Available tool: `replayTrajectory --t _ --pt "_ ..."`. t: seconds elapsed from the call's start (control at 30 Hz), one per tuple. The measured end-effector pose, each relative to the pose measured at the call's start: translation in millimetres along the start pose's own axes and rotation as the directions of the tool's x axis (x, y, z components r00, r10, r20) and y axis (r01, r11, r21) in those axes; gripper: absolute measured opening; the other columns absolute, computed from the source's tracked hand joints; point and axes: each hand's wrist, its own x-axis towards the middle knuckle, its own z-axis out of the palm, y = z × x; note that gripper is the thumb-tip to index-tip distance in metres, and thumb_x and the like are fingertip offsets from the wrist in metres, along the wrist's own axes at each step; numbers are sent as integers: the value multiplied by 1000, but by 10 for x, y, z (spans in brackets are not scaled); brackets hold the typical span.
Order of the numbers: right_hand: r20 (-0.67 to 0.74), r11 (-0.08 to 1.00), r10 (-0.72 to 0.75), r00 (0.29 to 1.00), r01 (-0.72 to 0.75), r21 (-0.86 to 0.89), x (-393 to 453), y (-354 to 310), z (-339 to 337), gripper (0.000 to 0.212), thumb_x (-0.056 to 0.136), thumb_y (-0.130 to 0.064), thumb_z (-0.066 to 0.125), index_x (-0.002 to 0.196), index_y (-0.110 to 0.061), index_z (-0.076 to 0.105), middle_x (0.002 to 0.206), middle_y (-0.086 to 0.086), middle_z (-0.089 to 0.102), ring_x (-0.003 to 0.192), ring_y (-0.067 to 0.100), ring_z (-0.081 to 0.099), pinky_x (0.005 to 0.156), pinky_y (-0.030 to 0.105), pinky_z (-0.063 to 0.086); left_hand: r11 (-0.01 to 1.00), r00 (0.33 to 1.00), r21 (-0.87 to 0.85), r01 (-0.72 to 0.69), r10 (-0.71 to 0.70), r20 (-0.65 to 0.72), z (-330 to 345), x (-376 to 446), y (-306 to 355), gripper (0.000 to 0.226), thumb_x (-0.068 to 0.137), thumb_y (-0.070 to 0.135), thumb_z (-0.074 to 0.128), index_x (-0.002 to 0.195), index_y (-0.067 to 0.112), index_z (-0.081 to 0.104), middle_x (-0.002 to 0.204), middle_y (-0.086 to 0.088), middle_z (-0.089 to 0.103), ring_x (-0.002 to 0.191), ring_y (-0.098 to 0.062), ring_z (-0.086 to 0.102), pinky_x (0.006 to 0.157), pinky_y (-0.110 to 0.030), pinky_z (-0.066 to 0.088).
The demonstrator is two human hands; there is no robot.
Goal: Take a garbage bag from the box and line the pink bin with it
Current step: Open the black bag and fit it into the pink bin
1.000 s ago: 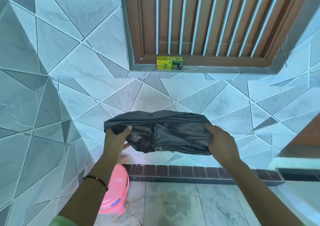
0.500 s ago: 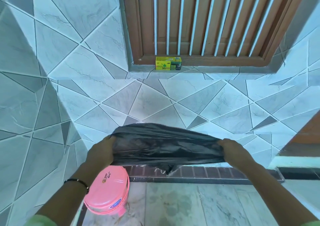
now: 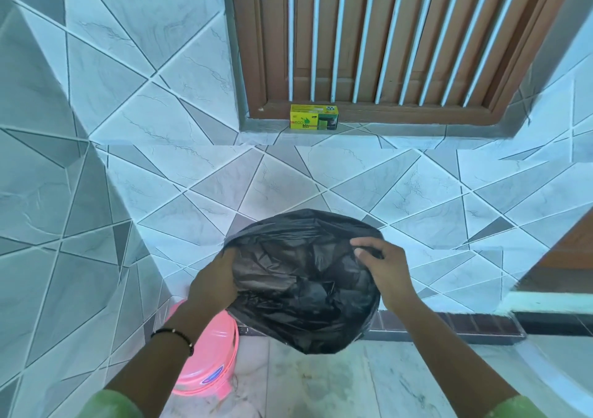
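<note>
A black garbage bag (image 3: 305, 283) hangs ballooned open in front of me, its mouth spread wide. My left hand (image 3: 213, 284) grips the bag's left rim. My right hand (image 3: 383, 268) pinches the right rim between thumb and fingers. The pink bin (image 3: 211, 363) stands on the floor below and to the left, lid on, partly hidden behind my left forearm. The yellow and green box (image 3: 314, 116) of bags sits on the window sill, far above both hands.
A tiled wall rises straight ahead and on the left. A brown wooden window frame (image 3: 385, 48) with white bars is above. A dark brick-pattern skirting strip (image 3: 449, 324) runs along the wall base. A white ledge (image 3: 552, 302) juts in at right.
The bag was stretched flat between my hands; now it has puffed open into a round mouth. My hands have moved closer together.
</note>
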Motion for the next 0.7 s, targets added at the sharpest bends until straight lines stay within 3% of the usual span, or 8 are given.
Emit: replayTrajectory --t 0.07,0.13,0.23,0.33,0.43,0.57,0.63,0.7 --pt "198 913 -51 979 125 -387 30 110 -47 28 84 -1 56 79 -23 72 93 -6 70 92 15 66 85 28 49 995 999 103 6 -10 44 13 -2 -98 47 75 11 50 120 19 37 127 -10 52 98 -39 61 83 -47 51" --pt "259 581 70 963 172 -795 101 180 -257 25 83 -6 50 81 -24 67 93 -2 62 97 24 64 82 28 47 981 995 185 61 -73 62 -27 -23 -246 55 76 3 46 128 14 34 135 -13 45 99 -41 62 82 -45 51" --pt "144 310 214 966 72 -948 158 247 -608 30 86 -8 40 103 -17 63 102 7 58 104 30 61 84 33 47 953 986 281 112 -142 92 -37 -102 -403 57 78 1 46 133 15 34 150 -9 30 103 -37 63 81 -41 50" --pt "192 109 284 939 167 -980 159 334 -587 39 89 -6 39 121 -23 54 114 7 51 105 29 60 85 35 48 954 986 293 69 -110 125 27 -103 -355 47 81 5 46 126 13 35 133 -13 45 99 -38 63 80 -42 50" --pt "286 82 364 887 275 -958 105 417 -470 45 92 -9 40 128 -36 47 116 8 47 103 30 60 80 35 47 942 982 324 85 -134 133 53 -40 -326 50 85 12 47 132 13 29 121 -15 53 102 -37 62 84 -41 48" --pt "240 83 274 931 226 -971 297 182 -408 32 89 -8 41 115 -15 59 118 9 60 107 29 61 88 36 48 903 983 418 96 -152 102 -64 139 -194 40 87 20 47 126 10 48 121 -10 59 108 -30 61 90 -37 50" --pt "185 185 127 974 160 -970 485 -211 -345 34 86 -4 41 112 -9 61 114 13 63 105 32 62 86 37 49 932 995 355 75 -96 42 -254 285 84 38 83 16 50 121 12 54 121 -6 60 108 -30 62 88 -36 51" --pt "107 367 -87 990 132 -921 630 -704 -302 39 82 0 42 112 -11 63 117 15 63 105 36 61 85 38 48 992 988 116 57 -39 -151 -632 433 416 42 77 16 51 119 17 53 115 -7 64 104 -32 62 84 -37 50"
